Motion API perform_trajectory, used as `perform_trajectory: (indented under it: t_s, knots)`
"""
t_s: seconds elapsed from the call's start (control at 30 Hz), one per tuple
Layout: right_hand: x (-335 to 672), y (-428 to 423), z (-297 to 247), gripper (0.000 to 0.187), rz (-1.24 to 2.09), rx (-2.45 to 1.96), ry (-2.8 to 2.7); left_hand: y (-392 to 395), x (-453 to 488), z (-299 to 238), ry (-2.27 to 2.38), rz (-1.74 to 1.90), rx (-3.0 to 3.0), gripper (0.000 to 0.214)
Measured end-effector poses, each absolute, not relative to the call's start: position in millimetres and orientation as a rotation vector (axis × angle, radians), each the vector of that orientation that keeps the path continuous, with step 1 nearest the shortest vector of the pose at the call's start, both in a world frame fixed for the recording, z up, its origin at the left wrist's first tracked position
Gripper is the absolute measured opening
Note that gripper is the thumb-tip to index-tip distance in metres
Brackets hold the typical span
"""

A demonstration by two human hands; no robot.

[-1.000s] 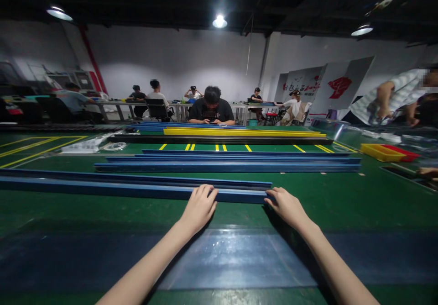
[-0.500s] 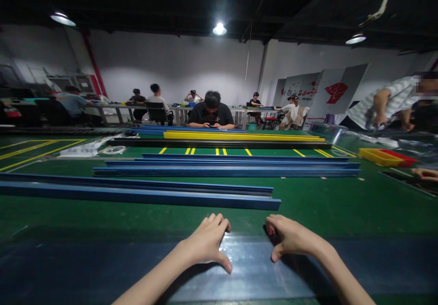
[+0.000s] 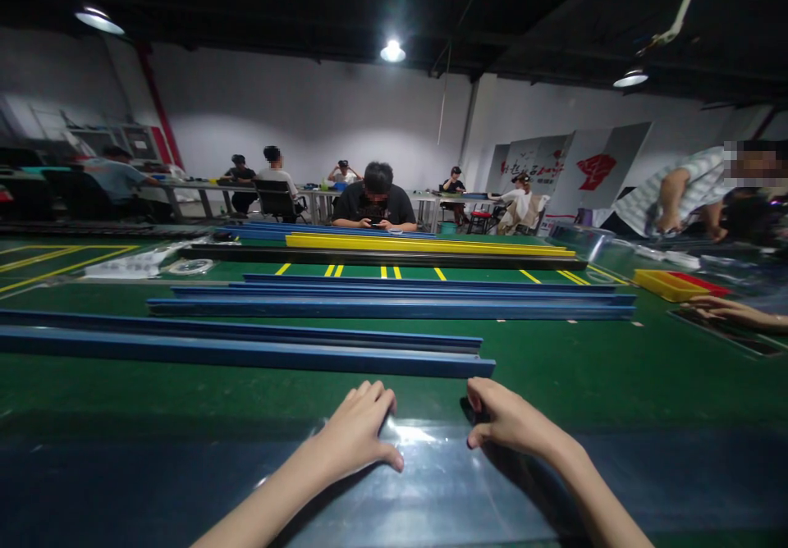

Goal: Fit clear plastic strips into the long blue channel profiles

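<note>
A clear plastic sheet (image 3: 424, 490) stretches across the near side of the green table (image 3: 584, 376), glossy in the middle where the light catches it, and both of the person's hands are over its far edge. The left hand (image 3: 360, 425) is open, palm down, its fingers reaching forward and its thumb set well apart from them. The right hand (image 3: 508, 417) is open too, though more curled, its fingers bent and its thumb parted from them, pointing toward the left hand (whether the fingertips of either one touch the sheet, I cannot tell). Just beyond the hands lies a long blue profile (image 3: 246, 351), apart from both, its right end near the right hand and its other end running out of view on the left. Farther back are more blue strips (image 3: 394, 308), then a black strip (image 3: 369, 257) and a yellow strip (image 3: 431, 242), all lying crosswise. Over on the right, another person's hand (image 3: 726, 310) is at a dark flat object (image 3: 748, 340), near a yellow tray (image 3: 668, 286), while at the far side someone in a dark shirt (image 3: 400, 203) leans over the table's edge
</note>
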State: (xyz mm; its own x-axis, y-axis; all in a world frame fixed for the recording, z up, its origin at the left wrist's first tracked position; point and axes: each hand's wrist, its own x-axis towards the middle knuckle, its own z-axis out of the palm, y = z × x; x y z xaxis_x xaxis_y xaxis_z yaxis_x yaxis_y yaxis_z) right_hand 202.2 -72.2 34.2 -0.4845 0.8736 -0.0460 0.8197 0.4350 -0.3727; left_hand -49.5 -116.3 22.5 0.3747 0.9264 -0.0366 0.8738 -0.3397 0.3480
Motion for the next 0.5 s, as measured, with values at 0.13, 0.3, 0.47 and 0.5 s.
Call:
perform_trajectory:
  t_s: [0.13, 0.3, 0.47, 0.5]
  knots:
    - [203.7, -67.0, 36.5, 0.012, 0.513, -1.447, -2.446, -116.8, -51.0, 28.2, 1.718, 0.286, 2.422, 0.052]
    - [210.0, -58.2, 36.9, 0.012, 0.146, -1.373, -2.317, -109.4, -62.9, 46.1, 1.809, 0.390, 2.441, 0.040]
    - [226.1, -48.0, 30.3, 0.015, -0.175, -1.380, -2.160, -101.8, -88.5, 65.2, 1.854, 0.397, 2.313, 0.025]
    - [229.1, -46.3, 29.2, 0.015, -0.236, -1.385, -2.133, -101.1, -94.0, 67.3, 1.821, 0.350, 2.315, 0.021]
